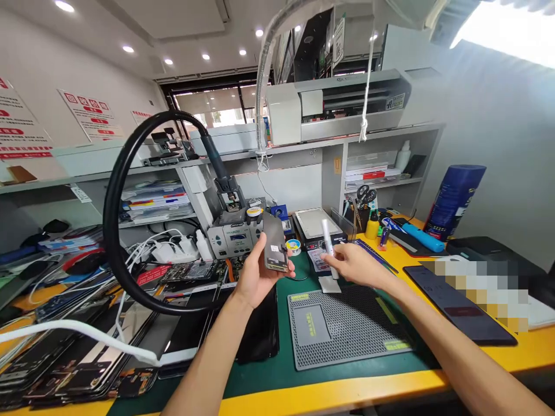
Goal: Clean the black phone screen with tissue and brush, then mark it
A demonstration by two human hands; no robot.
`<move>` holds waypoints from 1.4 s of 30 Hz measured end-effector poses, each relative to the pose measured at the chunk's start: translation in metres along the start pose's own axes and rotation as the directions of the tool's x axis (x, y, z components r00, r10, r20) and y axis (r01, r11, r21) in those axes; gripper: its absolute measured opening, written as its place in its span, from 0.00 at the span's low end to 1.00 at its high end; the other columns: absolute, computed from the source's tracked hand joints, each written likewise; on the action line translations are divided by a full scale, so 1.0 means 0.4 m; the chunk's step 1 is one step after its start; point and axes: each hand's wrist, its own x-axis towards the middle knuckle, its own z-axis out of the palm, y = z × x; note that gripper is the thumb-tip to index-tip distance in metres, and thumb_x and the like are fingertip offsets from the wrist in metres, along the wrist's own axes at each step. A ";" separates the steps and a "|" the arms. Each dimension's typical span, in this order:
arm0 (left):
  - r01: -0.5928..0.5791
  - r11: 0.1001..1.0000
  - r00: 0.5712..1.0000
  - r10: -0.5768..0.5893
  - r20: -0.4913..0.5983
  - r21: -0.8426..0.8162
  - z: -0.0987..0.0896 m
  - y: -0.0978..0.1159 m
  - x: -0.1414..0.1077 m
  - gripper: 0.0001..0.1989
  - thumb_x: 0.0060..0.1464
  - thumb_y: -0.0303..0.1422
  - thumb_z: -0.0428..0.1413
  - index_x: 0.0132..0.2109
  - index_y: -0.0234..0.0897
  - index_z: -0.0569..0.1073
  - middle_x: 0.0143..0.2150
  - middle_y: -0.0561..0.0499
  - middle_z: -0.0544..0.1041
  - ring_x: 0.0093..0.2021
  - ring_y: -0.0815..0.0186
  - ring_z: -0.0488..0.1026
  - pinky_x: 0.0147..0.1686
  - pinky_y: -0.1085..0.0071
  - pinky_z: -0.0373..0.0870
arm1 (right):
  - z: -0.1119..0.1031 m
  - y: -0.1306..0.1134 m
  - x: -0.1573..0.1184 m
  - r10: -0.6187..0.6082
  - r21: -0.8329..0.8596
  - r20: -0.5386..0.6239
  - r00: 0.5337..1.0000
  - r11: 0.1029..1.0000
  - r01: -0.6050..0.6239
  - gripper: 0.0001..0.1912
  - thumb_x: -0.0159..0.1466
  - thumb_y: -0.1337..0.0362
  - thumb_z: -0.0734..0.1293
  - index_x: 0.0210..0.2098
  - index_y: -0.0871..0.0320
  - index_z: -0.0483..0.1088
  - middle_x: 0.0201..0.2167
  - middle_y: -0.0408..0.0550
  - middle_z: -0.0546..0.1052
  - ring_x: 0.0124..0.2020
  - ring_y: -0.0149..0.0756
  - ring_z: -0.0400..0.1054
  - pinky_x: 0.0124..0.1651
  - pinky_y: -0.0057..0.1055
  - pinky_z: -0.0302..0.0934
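My left hand (255,271) is closed around a stack of dark phone screens (274,240), raised above the bench with their ribbon-cable ends toward me. To its right, my right hand (349,263) grips a white marker-like stick (326,236), held nearly upright. Below the stick lies a small whitish packet (329,285). A grey perforated repair mat (347,329) lies flat on the green work mat (260,378), just in front of my right hand. Behind the left hand stands a soldering or hot-air station (228,240).
A thick black hose (106,231) loops at left over piled phone screens (82,370). Behind the hands sits a flat heating plate (318,224). A tool holder with scissors (366,196), a yellow bottle (372,225), a blue canister (453,199) and a dark tablet-like panel (459,306) stand or lie rightward.
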 end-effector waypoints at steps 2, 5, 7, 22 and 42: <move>0.015 0.999 1.000 -0.014 0.011 -0.043 -0.003 -0.007 -0.003 0.26 0.61 0.49 0.49 0.50 0.28 0.73 0.37 0.40 0.77 0.28 0.60 0.76 0.30 0.61 0.74 | -0.021 0.020 0.015 0.003 -0.168 0.073 0.997 0.986 0.009 0.25 0.59 0.46 0.66 0.16 0.56 0.61 0.15 0.44 0.67 0.20 0.35 0.64 0.25 0.29 0.50; 0.023 0.994 0.999 -0.020 0.028 -0.108 -0.007 -0.009 -0.011 0.27 0.62 0.49 0.47 0.52 0.28 0.71 0.38 0.39 0.77 0.28 0.59 0.75 0.30 0.61 0.73 | -0.034 0.041 0.043 0.045 -0.348 0.189 0.981 0.937 0.024 0.24 0.57 0.47 0.69 0.15 0.56 0.62 0.15 0.44 0.68 0.20 0.34 0.63 0.25 0.29 0.49; 0.021 0.987 0.999 -0.017 0.027 -0.161 -0.010 -0.010 -0.017 0.27 0.63 0.48 0.46 0.54 0.28 0.70 0.39 0.38 0.77 0.30 0.58 0.75 0.30 0.61 0.72 | -0.031 0.049 0.060 0.077 -0.430 0.223 0.972 0.903 0.027 0.23 0.56 0.48 0.70 0.16 0.57 0.64 0.17 0.44 0.69 0.20 0.33 0.64 0.26 0.29 0.51; 0.126 0.953 0.990 -0.103 0.095 -0.276 0.014 -0.084 -0.019 0.30 0.64 0.48 0.40 0.51 0.25 0.74 0.42 0.35 0.77 0.35 0.54 0.75 0.33 0.58 0.71 | 0.057 -0.096 -0.039 -0.092 0.528 -0.032 0.995 0.844 0.095 0.20 0.65 0.49 0.63 0.45 0.58 0.72 0.36 0.49 0.76 0.32 0.36 0.70 0.31 0.31 0.65; 0.162 0.981 0.986 -0.166 -0.030 -0.107 0.051 -0.106 -0.046 0.24 0.61 0.42 0.46 0.43 0.24 0.78 0.37 0.38 0.78 0.32 0.58 0.75 0.30 0.62 0.75 | 0.077 -0.117 -0.084 -0.187 0.809 0.148 0.971 0.588 -0.010 0.05 0.66 0.62 0.66 0.37 0.57 0.68 0.27 0.42 0.70 0.26 0.31 0.67 0.29 0.30 0.69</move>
